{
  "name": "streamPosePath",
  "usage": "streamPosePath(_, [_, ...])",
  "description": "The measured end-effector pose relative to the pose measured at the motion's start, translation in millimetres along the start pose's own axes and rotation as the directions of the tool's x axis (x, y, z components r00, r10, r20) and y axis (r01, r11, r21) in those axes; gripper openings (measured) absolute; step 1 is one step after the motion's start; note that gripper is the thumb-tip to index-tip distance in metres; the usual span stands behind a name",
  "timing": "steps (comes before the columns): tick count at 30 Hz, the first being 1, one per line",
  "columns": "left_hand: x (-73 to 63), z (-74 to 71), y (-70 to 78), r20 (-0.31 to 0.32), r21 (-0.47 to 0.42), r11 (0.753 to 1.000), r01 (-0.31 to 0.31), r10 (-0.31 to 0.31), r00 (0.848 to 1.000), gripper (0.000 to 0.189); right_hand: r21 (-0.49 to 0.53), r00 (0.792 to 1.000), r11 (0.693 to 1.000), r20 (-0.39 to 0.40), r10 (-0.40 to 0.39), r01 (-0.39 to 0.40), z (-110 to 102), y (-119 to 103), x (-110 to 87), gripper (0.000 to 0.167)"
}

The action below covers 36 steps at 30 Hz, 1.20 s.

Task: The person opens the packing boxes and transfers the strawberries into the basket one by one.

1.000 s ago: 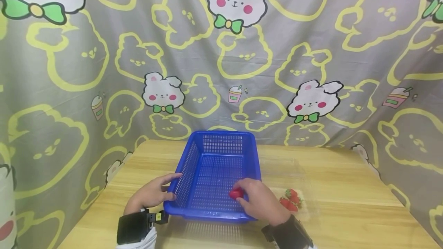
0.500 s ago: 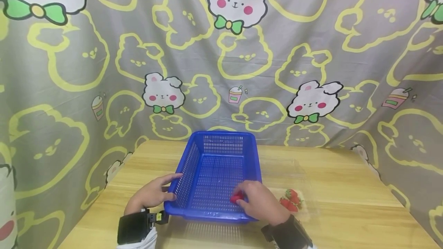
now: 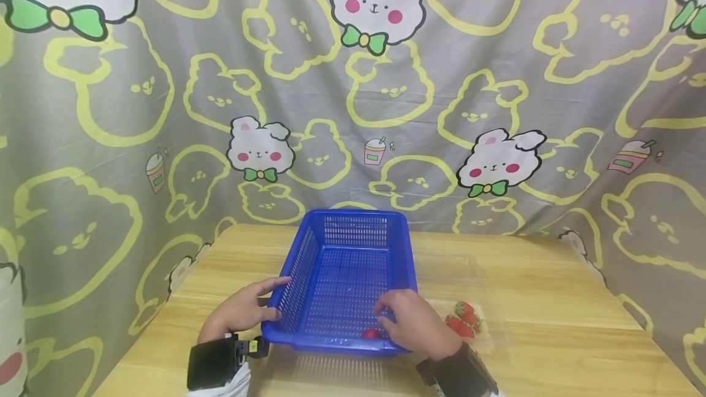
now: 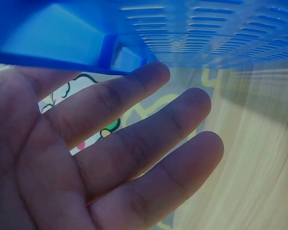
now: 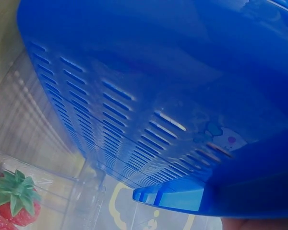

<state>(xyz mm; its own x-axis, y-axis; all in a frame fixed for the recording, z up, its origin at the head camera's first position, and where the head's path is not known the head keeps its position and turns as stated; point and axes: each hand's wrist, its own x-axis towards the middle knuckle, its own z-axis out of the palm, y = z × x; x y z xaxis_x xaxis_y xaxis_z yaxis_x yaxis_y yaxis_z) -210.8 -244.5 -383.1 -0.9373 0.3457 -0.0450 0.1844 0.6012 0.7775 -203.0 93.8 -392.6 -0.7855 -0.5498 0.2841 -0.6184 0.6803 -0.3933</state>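
Observation:
In the head view a blue plastic basket (image 3: 347,287) with slotted walls stands on the table. My left hand (image 3: 248,305) rests at its left rim near the front corner; in the left wrist view the hand's fingers (image 4: 153,139) lie loosely extended beside the outer wall. My right hand (image 3: 413,322) reaches over the right rim, its fingertips bent above the basket floor, holding nothing. Close below them, near the front wall, lies a red strawberry (image 3: 371,333), partly hidden. More strawberries (image 3: 463,320) with green leaves sit in a clear plastic box right of the basket.
The clear plastic box (image 5: 53,191) stands close beside the basket's right wall on the wooden table (image 3: 557,311). A grey curtain (image 3: 419,90) with cartoon rabbits hangs behind the table and along both sides.
My right hand has let go of the strawberry, which has dropped to the basket floor by the front wall. My left hand and the basket have stayed put.

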Motion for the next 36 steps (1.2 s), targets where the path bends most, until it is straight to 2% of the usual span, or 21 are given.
streamPosePath(11, [-0.2, 0.2, 1.1, -0.009, 0.006, 1.0, 0.005, -0.005, 1.0, 0.066, 0.042, 0.999, 0.999, -0.027, -0.021, 0.022, -1, 1, -0.8, 0.018])
streamPosePath(24, [-2.5, 0.2, 0.7, 0.002, -0.016, 1.0, -0.009, 0.009, 1.0, 0.066, 0.055, 0.992, 0.997, -0.12, -0.044, 0.051, -6, 7, -4.3, 0.019])
streamPosePath(32, [-2.0, 0.3, 0.9, 0.002, -0.019, 1.0, -0.004, 0.004, 1.0, 0.066, 0.079, 0.987, 0.995, -0.143, 0.076, -0.065, -16, 10, -9.2, 0.018])
streamPosePath(36, [-1.1, 0.3, -0.1, 0.008, -0.031, 1.0, -0.007, 0.007, 1.0, 0.066, 0.088, 0.979, 0.992, -0.172, 0.108, -0.094, -20, 14, -10.9, 0.018])
